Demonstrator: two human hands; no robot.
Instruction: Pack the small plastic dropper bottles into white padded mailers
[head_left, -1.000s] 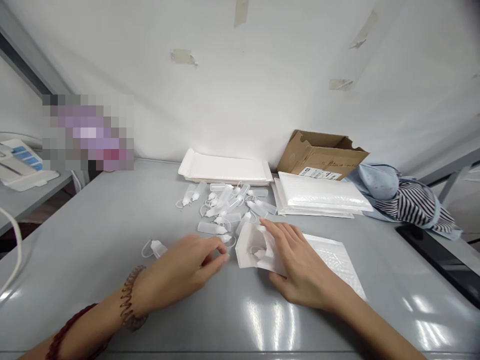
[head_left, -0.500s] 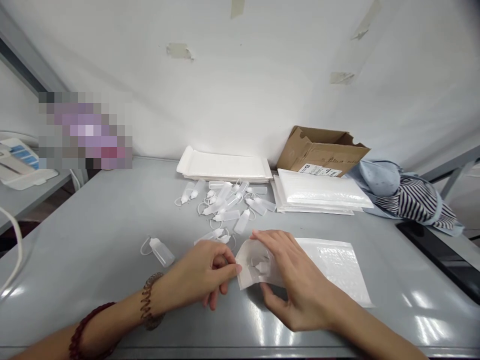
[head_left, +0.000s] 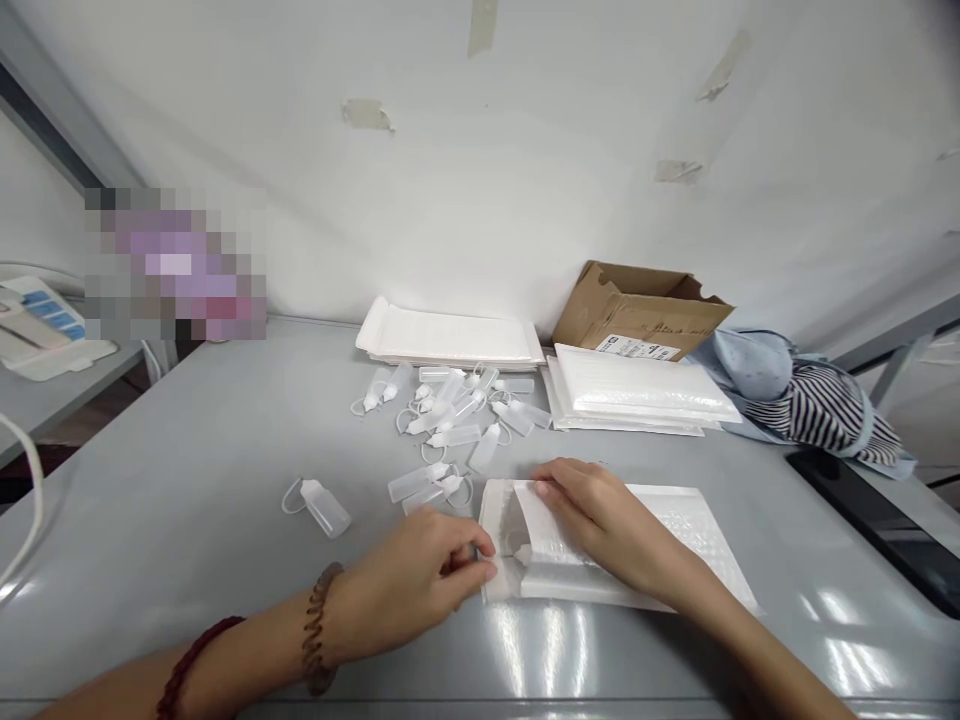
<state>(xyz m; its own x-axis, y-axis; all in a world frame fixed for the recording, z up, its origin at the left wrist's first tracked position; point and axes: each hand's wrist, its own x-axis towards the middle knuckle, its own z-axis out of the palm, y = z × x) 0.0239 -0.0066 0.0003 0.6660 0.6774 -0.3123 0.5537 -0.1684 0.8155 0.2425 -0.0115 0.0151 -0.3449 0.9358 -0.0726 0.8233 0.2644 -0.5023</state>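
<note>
A white bubble mailer (head_left: pixel 697 540) lies on the grey table in front of me, its mouth towards the left. A small translucent squeeze bottle (head_left: pixel 523 553) shows its white tip and cap loop just inside the mouth; the rest is hidden. My left hand (head_left: pixel 420 565) has thumb and forefinger bent together at the flap's left edge. My right hand (head_left: pixel 600 515) lies across the mailer, its fingertips holding the lip of the mouth at the far side; the thumb is hidden. Several more squeeze bottles (head_left: pixel 457 435) lie in a loose group beyond, and a single bottle (head_left: pixel 325 508) lies left.
Flat white mailers (head_left: pixel 450 338) are stacked against the wall. Right of them stand filled-looking mailers (head_left: pixel 645 385) and an open cardboard box (head_left: pixel 637 310). A striped cloth bundle (head_left: pixel 840 410) and a black phone-like slab (head_left: pixel 874 530) lie at the right.
The mailer's mouth has flattened from a rounded opening. My right hand has moved from spanning the mouth to lying over the mailer's top. The left hand stays at the flap, slightly lower.
</note>
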